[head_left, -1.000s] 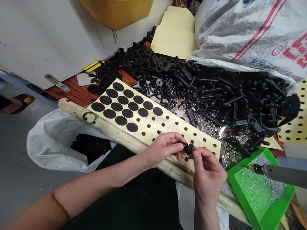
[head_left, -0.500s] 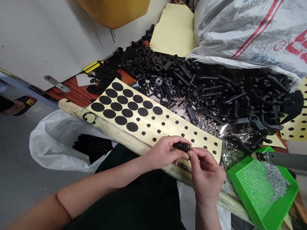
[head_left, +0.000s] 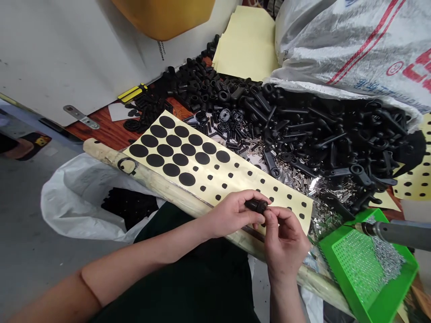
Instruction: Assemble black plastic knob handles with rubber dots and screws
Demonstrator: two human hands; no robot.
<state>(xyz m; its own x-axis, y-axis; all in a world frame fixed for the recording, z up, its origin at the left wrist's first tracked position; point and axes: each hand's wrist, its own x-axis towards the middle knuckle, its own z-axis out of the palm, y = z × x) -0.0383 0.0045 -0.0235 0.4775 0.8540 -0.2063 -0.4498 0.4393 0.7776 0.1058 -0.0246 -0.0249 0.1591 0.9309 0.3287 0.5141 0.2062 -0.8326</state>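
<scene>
Head view: a small black plastic part (head_left: 256,205) is pinched between the thumb and fingers of the left hand (head_left: 232,214), just above the near edge of the yellow sticker sheet (head_left: 215,172) laid on the surface (head_left: 107,131). The right hand (head_left: 285,237) is closed at its fingertips on the part's right end; whether anything tiny is pressed there as well cannot be told. The part is judged light, rigid and smooth-moulded, so it is easily turned, but it could slip from a loose pinch. It is best taken across its rounded body, with the end left free. Behind, a pile of black plastic pieces (head_left: 319,130) is heaped, and a green tray (head_left: 357,287) of small metal bits is seen at the right.
</scene>
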